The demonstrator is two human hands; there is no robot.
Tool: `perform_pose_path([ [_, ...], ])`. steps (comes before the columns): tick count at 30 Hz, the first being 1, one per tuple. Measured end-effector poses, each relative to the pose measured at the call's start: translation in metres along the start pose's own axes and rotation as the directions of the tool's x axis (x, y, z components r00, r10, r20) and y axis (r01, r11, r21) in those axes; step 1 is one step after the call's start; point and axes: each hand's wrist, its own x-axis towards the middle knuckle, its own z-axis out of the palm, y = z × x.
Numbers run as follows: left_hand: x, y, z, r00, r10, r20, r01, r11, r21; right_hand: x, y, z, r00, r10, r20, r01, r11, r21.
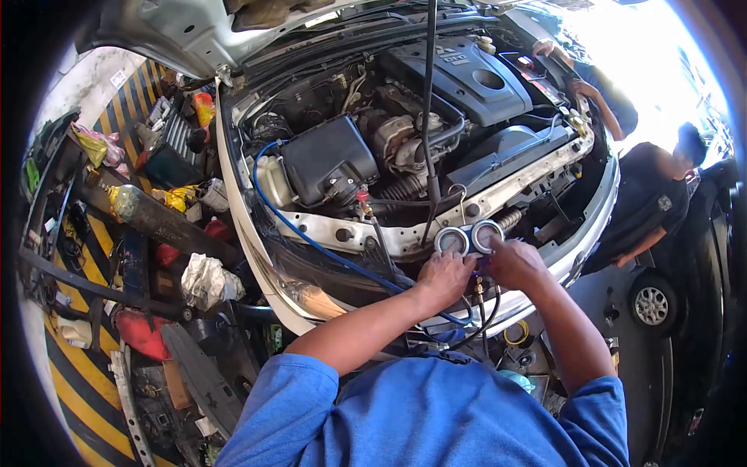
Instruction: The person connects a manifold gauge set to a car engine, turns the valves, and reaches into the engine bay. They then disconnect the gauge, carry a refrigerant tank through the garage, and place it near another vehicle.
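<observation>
A manifold gauge set [451, 242] with two round dials hangs by a wire hook at the front edge of the open engine bay. My left hand [447, 277] is closed on its lower left side. Around the right side, below and beside the second dial, the fingers of my right hand [517, 265] are closed; part of the gauge body is hidden behind them. A blue hose [311, 243] runs along the left side of the bay and curves down near the gauges. Dark hoses with brass fittings [479, 287] hang beneath the set.
The black engine cover [459, 74], air filter box [328, 158] and hood prop rod [429, 101] lie ahead. Two people stand at right, one with a hand [585, 89] on the car's edge. Left, a gas cylinder [159, 214] and scattered parts crowd the striped floor.
</observation>
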Motion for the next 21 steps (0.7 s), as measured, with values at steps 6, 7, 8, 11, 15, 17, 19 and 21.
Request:
perform_pose_path([
  [6, -0.002, 0.002, 0.001, 1.0, -0.018, 0.007, 0.018, 0.999, -0.041, -0.002, 0.005, 0.014, 0.926, -0.282, -0.25, 0.249, 0.956, -0.157],
  [7, -0.001, 0.001, 0.0, 0.999, -0.021, 0.024, 0.023, 0.999, -0.049, -0.004, 0.001, 0.01, 0.887, -0.357, -0.293, 0.305, 0.929, -0.208],
  [8, 0.001, -0.001, -0.002, 0.999, -0.026, 0.038, 0.028, 0.998, -0.056, -0.002, -0.004, 0.002, 0.963, -0.172, -0.208, 0.146, 0.98, -0.137],
  [11, -0.01, -0.001, -0.049, 0.997, -0.022, 0.075, 0.034, 0.986, -0.165, 0.006, -0.017, -0.006, 0.981, 0.193, 0.014, -0.192, 0.979, -0.069],
  [15, -0.01, -0.039, -0.167, 0.925, -0.273, 0.263, 0.327, 0.926, -0.19, 0.003, 0.005, 0.016, 0.969, -0.157, -0.19, 0.145, 0.986, -0.078],
  [17, 0.003, -0.086, -0.177, 0.878, -0.456, 0.145, 0.47, 0.879, -0.081, 0.005, 0.005, 0.015, 0.978, -0.099, -0.184, 0.093, 0.995, -0.04],
  [19, 0.023, -0.144, -0.151, 0.824, -0.558, 0.095, 0.555, 0.83, 0.06, 0.008, 0.005, 0.012, 0.988, -0.007, -0.157, 0.006, 1.0, -0.006],
  [21, 0.036, -0.175, -0.126, 0.767, -0.606, 0.211, 0.57, 0.794, 0.21, 0.009, 0.003, 0.017, 0.988, 0.122, -0.099, -0.119, 0.992, 0.035],
])
